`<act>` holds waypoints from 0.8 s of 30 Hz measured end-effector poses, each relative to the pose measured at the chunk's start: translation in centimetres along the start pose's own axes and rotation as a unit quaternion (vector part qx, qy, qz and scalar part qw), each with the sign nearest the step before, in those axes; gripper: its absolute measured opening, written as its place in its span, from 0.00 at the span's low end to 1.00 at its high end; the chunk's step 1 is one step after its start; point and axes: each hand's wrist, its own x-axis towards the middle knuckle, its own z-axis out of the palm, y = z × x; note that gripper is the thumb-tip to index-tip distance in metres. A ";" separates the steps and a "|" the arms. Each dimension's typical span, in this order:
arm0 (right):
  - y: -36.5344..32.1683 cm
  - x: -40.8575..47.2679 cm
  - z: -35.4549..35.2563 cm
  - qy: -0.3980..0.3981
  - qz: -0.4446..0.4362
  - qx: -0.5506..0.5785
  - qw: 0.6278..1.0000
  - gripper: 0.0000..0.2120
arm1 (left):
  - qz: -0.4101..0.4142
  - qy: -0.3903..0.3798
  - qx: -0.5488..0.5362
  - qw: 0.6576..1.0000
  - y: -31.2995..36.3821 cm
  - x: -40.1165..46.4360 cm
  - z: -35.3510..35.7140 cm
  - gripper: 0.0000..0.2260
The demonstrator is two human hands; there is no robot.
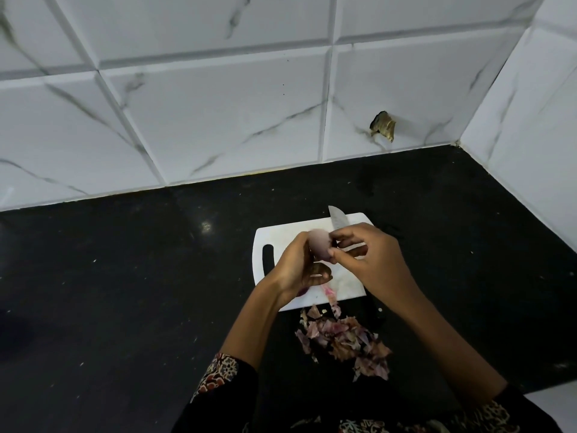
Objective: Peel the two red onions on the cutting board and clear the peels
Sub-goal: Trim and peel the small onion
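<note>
Knife (338,218) is the big worry for me. Its blade sticks out past the right hand (371,257), lying on the far side of the white cutting board (290,228), and I honestly can't tell whether that hand has any hold on the handle or the knife is just lying under it. Either way the edge sits right beside working fingers, so one slip while tugging skin could mean a nick.

Both hands are up over the board. The left hand (296,267) has its fingers curled around a red onion (319,243), mostly stripped to pale purple, and the right hand pinches at the onion's side with thumb and fingertip, probably on a last bit of skin. A peeled onion is slick, so it could pop out of that grip and roll off across the black countertop (125,276).

Second onion: there's a dark purple bit peeking out under the left wrist, maybe that's it, too hidden to say.

Other risk is the heap of peels (343,339) sitting off the board near the counter edge, under the forearms. A sleeve (218,376) could easily drag them onto the floor, making the cleanup messier.
</note>
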 end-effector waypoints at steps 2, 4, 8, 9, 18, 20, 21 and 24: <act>-0.2 0.0 -0.1 0.010 0.013 0.006 1.000 0.09 | 0.017 0.000 0.017 1.000 -0.1 0.0 0.2 0.14; -0.5 0.0 -0.2 0.015 0.026 0.022 0.999 0.08 | 0.028 0.009 0.039 0.999 -0.2 0.0 0.5 0.15; -0.6 0.1 -0.5 0.025 0.056 0.038 0.997 0.07 | 0.058 0.012 0.105 0.993 -0.3 -0.3 0.7 0.15; -0.6 0.2 -0.5 0.027 0.061 0.039 0.997 0.06 | 0.073 0.009 0.115 0.991 -0.1 -0.4 0.8 0.14; 0.1 0.5 -0.6 0.034 0.068 0.013 0.997 0.03 | 0.102 -0.010 0.160 0.982 0.2 -0.7 1.1 0.12; 0.3 0.6 -0.8 0.038 0.072 0.015 0.997 0.03 | 0.107 -0.011 0.164 0.981 0.2 -0.8 1.1 0.13; 0.3 0.6 -0.8 0.032 0.072 0.019 0.997 0.03 | 0.109 -0.010 0.164 0.980 0.1 -0.8 1.1 0.14; 0.0 0.3 -0.6 0.013 0.068 0.035 0.997 0.05 | 0.111 0.000 0.155 0.982 0.1 -0.6 1.0 0.15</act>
